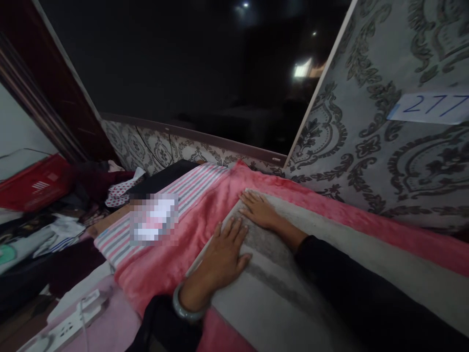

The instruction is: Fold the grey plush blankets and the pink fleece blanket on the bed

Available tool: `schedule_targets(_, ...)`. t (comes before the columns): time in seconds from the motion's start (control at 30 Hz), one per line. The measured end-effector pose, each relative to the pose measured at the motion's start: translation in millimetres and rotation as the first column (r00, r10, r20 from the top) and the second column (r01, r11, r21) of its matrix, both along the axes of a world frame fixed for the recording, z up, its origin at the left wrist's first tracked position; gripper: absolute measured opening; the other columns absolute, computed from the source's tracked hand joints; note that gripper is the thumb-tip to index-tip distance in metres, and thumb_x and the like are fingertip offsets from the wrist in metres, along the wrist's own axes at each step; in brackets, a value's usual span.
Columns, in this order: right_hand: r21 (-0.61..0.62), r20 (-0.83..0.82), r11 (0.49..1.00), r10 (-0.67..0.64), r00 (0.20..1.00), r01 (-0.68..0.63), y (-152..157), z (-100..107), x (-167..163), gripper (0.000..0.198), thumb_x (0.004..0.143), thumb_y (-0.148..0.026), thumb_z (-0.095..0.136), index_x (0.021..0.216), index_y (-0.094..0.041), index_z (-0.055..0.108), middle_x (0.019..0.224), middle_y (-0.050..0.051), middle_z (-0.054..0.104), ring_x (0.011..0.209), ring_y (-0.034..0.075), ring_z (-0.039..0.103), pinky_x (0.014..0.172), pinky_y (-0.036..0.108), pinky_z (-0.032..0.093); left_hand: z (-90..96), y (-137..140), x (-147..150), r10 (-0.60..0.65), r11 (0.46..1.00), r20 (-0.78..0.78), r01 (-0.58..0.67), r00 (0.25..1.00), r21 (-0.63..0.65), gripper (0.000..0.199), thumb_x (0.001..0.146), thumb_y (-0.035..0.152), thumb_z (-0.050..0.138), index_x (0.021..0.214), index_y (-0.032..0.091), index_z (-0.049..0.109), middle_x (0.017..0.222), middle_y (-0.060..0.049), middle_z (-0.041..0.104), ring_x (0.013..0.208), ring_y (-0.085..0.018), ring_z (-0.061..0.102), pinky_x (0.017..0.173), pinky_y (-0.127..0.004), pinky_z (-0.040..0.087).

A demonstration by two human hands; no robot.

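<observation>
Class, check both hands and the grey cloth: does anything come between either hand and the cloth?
Nothing visible does. The left hand and right hand both lie palm down directly on the grey cloth. The pink blanket is underneath the cloth, not in between.

Cloth [256,298] lies on the blanket [172,264], power strip [66,328] left, television [198,63] behind.
</observation>
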State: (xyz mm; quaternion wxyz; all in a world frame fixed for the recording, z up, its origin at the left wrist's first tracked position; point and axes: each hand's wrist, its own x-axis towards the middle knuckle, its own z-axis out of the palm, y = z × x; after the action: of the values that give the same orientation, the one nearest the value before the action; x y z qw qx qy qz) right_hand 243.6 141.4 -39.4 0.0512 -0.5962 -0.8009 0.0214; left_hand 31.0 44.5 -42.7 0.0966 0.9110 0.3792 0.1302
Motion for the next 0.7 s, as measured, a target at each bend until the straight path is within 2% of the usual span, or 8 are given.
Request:
schedule_targets(0.13,-0.095,-0.003,0.994,-0.046,0.999,0.045,12.1,-4.6,10.8,0.069,0.106,-0.054,0.029,0.165,-0.018,0.023,0.17,0.01,0.015,0.157,0.026,0.014,0.126,0.048,0.015,-12.7,4.3,-2.1,-0.011,0.994,-0.029,0.014,1.0,0.109,0.068,0.098,0.047,0.052,0.158,0.019,0.038,0.166,-0.014,0.033,0.155,-0.033,0.027,0.125,-0.062,0.024)
schedule_targets(0.23,-0.113,-0.011,0.991,-0.068,0.998,0.066,23.5,2.8,13.0,0.067,0.107,-0.051,0.028,0.165,-0.016,0.023,0.17,0.011,0.015,0.158,0.026,0.012,0.127,0.047,0.013,-15.8,6.8,-3.9,-0.015,0.984,-0.035,0.021,0.999,0.175,0.067,0.098,0.047,0.051,0.158,0.019,0.038,0.165,-0.014,0.035,0.154,-0.032,0.028,0.124,-0.06,0.026)
schedule_targets(0.3,-0.129,-0.008,0.988,-0.087,0.996,0.085,20.1,9.1,12.9,0.066,0.108,-0.049,0.029,0.164,-0.016,0.024,0.17,0.011,0.017,0.157,0.026,0.014,0.127,0.048,0.013,-15.1,9.1,-4.7,-0.018,0.981,-0.042,0.026,0.999,0.194,0.066,0.098,0.046,0.052,0.157,0.02,0.039,0.164,-0.014,0.038,0.154,-0.032,0.03,0.124,-0.059,0.028)
schedule_targets(0.37,-0.128,-0.009,0.984,-0.124,0.992,0.122,3.8,13.3,15.9,0.064,0.108,-0.051,0.029,0.164,-0.02,0.026,0.17,0.011,0.018,0.157,0.028,0.016,0.126,0.054,0.014,-13.6,12.2,-5.1,-0.022,0.98,-0.058,0.033,0.998,0.194,0.065,0.098,0.045,0.052,0.157,0.02,0.04,0.163,-0.014,0.04,0.153,-0.033,0.032,0.122,-0.06,0.031)
schedule_targets(0.47,-0.079,-0.022,0.978,-0.195,0.98,0.193,-46.4,12.4,34.6,0.064,0.106,-0.056,0.03,0.163,-0.027,0.029,0.17,0.01,0.02,0.156,0.032,0.018,0.123,0.06,0.017,-12.2,18.0,-4.4,-0.017,0.977,-0.075,0.032,0.997,0.21,0.063,0.098,0.043,0.051,0.156,0.019,0.042,0.162,-0.015,0.04,0.151,-0.035,0.035,0.119,-0.062,0.034)
schedule_targets(0.57,-0.046,-0.007,0.958,-0.282,0.959,0.281,-123.2,4.8,75.1,0.062,0.106,-0.056,0.03,0.163,-0.03,0.029,0.17,0.008,0.019,0.156,0.032,0.018,0.122,0.06,0.021,-12.6,23.4,-2.3,-0.007,0.97,-0.093,0.029,0.996,0.24,0.063,0.098,0.044,0.048,0.155,0.017,0.044,0.161,-0.017,0.042,0.15,-0.035,0.037,0.12,-0.061,0.033)
schedule_targets(0.63,-0.037,0.02,0.926,-0.376,0.926,0.377,-184.6,-1.9,112.3,0.061,0.106,-0.054,0.029,0.162,-0.031,0.03,0.17,0.007,0.02,0.156,0.032,0.019,0.122,0.061,0.022,-12.1,26.1,-0.4,-0.005,0.965,-0.102,0.031,0.995,0.259,0.062,0.098,0.044,0.045,0.154,0.016,0.045,0.159,-0.017,0.044,0.149,-0.035,0.038,0.119,-0.06,0.034)
schedule_targets(0.7,-0.033,0.04,0.854,-0.517,0.855,0.518,-250.2,-9.2,153.5,0.06,0.106,-0.053,0.028,0.162,-0.033,0.032,0.169,0.007,0.023,0.155,0.032,0.022,0.121,0.062,0.025,-9.5,28.1,1.5,-0.003,0.961,-0.116,0.035,0.993,0.273,0.061,0.098,0.043,0.043,0.152,0.015,0.048,0.158,-0.016,0.046,0.149,-0.034,0.039,0.119,-0.059,0.034)
